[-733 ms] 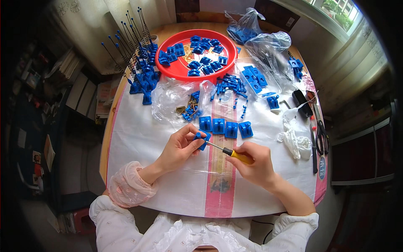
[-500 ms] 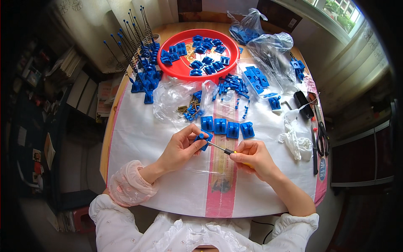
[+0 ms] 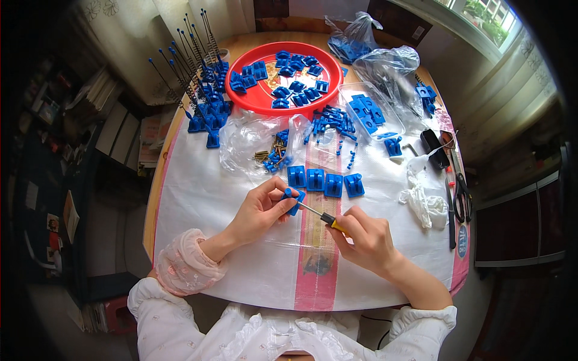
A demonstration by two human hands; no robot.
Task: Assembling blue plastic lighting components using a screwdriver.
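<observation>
Between the thumb and fingers of my left hand [image 3: 265,207] is a small blue plastic bracket [image 3: 295,203], partly hidden by the fingertips. My right hand [image 3: 368,237] is closed round the yellow and black handle of a screwdriver [image 3: 328,219]. Its metal shaft points left, and the tip meets the bracket's side. Just beyond my hands, several similar blue brackets [image 3: 315,180] stand in a row on the white cloth. Farther back, brass screws [image 3: 262,156] lie beside small blue parts on a clear plastic bag [image 3: 238,144].
A red tray [image 3: 236,99] holds several blue brackets at the back. Blue bases with black springs [image 3: 211,111] crowd the back left. A clear box [image 3: 394,125] of blue parts, plastic bags [image 3: 391,66], a crumpled white bag [image 3: 424,201] and scissors [image 3: 462,198] lie at the right.
My right hand has rolled over on the screwdriver handle, its knuckles now higher. The screwdriver's tip stays at the bracket, and my left hand has hardly moved.
</observation>
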